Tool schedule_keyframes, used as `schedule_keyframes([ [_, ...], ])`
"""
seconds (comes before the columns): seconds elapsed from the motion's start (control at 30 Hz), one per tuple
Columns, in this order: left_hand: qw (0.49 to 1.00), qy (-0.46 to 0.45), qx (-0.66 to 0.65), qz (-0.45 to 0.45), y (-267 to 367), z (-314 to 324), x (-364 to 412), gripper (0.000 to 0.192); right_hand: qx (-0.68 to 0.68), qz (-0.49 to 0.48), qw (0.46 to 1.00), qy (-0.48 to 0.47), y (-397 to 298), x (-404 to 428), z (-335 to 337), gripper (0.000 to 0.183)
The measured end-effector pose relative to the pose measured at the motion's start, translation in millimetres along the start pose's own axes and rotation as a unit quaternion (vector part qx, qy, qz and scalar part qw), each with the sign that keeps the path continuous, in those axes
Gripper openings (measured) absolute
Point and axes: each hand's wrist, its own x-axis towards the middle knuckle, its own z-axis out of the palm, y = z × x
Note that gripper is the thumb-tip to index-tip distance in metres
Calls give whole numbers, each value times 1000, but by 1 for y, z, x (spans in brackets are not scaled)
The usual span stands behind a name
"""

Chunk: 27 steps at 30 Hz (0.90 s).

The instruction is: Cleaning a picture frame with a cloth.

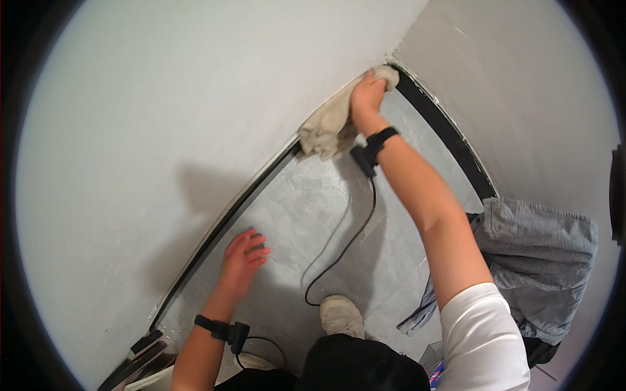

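Near the corner where two walls meet, my right hand [370,95] grips a beige cloth [325,122]. The cloth lies against the top of the black baseboard [234,207] along the left wall, and its loose end hangs toward the floor. Parts of my right fingers are hidden in the folds. My left hand [246,251] hangs above the floor beside the same baseboard, holding nothing, with its fingers apart and slightly bent. Each wrist wears a black strap with a small device and a cable.
Grey clothing [538,264] hangs over something at the right wall [533,112]. The other black baseboard [442,132] runs below that wall. A black cable [359,229] loops down near my beige shoe [341,315]. Dark flat pieces [146,349] lean at lower left on the grey floor [303,205].
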Motion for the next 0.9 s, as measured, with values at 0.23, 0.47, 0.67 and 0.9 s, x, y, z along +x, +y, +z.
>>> schedule_keyframes([
  [0.23, 998, 49, -31, -31, -20, -27, 0, 36, 80, 129, 988, 19, -17, 54, 9, 47],
  [0.47, 998, 35, 7, -42, -16, -7, -11, 32, 182, 256, 949, -33, 2, 55, 10, 60],
  [0.67, 999, -1, 30, -38, -10, 22, -5, 31, -127, 72, 971, -189, 77, 123, -15, 58],
  [0.9, 998, 13, 55, -28, -17, -5, -14, 33, -341, -119, 911, -197, 18, 48, -61, 53],
])
